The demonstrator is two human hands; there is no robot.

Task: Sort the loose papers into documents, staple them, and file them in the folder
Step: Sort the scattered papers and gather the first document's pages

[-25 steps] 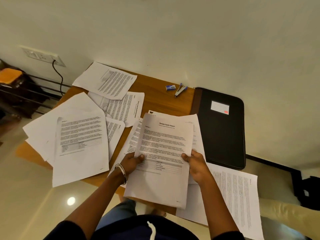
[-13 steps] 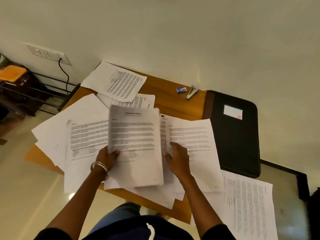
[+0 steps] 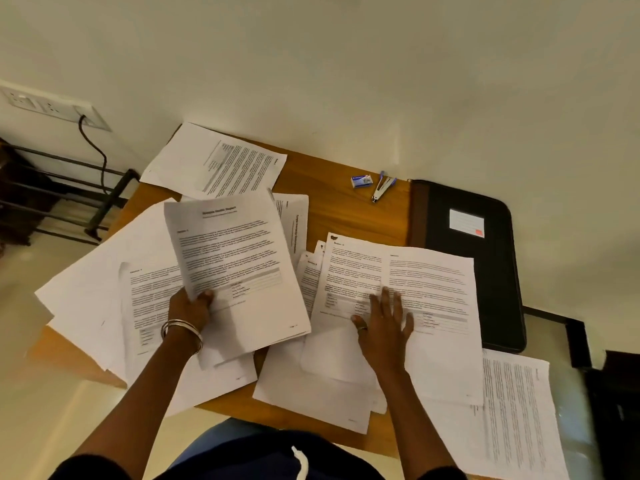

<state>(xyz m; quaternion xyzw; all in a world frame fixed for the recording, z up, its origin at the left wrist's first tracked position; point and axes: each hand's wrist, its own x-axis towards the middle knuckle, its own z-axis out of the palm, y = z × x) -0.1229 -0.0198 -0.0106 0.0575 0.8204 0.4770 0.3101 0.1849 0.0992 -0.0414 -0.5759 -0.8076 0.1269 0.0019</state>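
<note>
**Sorting loose papers on a wooden table, seen from the head camera**

Compared with half a second earlier, the held sheaf [image 3: 239, 271] has swung left and tilted, its top edge now leaning toward the wall, while the right hand [image 3: 384, 320] has slid rightward across the spread pages [image 3: 408, 292] at table centre. The left hand [image 3: 192, 308] (bangles at the wrist) grips the sheaf at its lower left edge, thumb on top; the sheaf is raised above the left pile [image 3: 104, 299]. The right hand lies flat with fingers straight and spread, pressing the spread pages. The black folder [image 3: 485, 271] lies closed at the table's right end, touching the right margin of those pages; a white label with a red mark sits on its cover. The stapler [image 3: 382, 188] and a small blue-and-white staple box [image 3: 362, 181] rest near the wall, just beside each other. The sheaf's heading appears to end in "Health Report"; other print is too blurred to read. One sheet [image 3: 512, 420] overhangs the table [image 3: 346, 216] at lower right.
</note>
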